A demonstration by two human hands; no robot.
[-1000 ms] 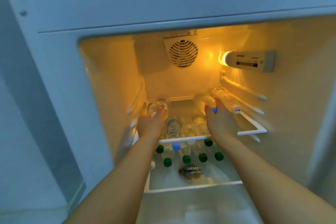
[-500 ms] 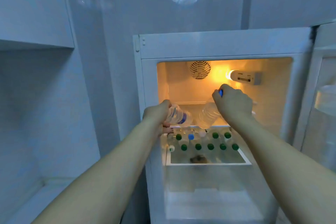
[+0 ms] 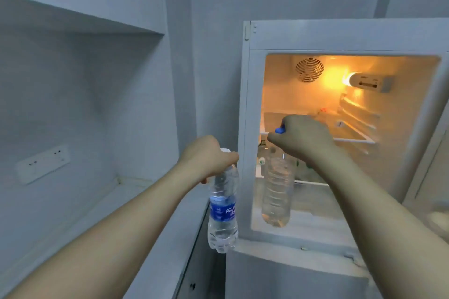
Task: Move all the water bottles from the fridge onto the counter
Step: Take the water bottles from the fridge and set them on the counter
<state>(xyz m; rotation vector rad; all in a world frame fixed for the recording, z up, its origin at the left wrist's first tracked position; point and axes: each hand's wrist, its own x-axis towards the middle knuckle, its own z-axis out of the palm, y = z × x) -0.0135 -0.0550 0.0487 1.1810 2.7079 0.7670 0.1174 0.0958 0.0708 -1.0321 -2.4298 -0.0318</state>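
Pulled clear of the fridge (image 3: pixel 250 128) since a second ago, left hand (image 3: pixel 206 155) gripping the labelled bottle (image 3: pixel 222 211) by its neck, right hand (image 3: pixel 301 137) the clear bottle (image 3: pixel 277 192), both dangling upright just right of the surface (image 3: pixel 126 204), more bottles left inside

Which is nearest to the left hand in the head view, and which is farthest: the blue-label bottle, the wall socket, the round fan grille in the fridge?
1. Blue-label bottle: gripped at its neck by the left hand, hanging below it.
2. Fan grille: up and right, on the fridge's back wall.
3. Wall socket: far left, on the alcove wall.
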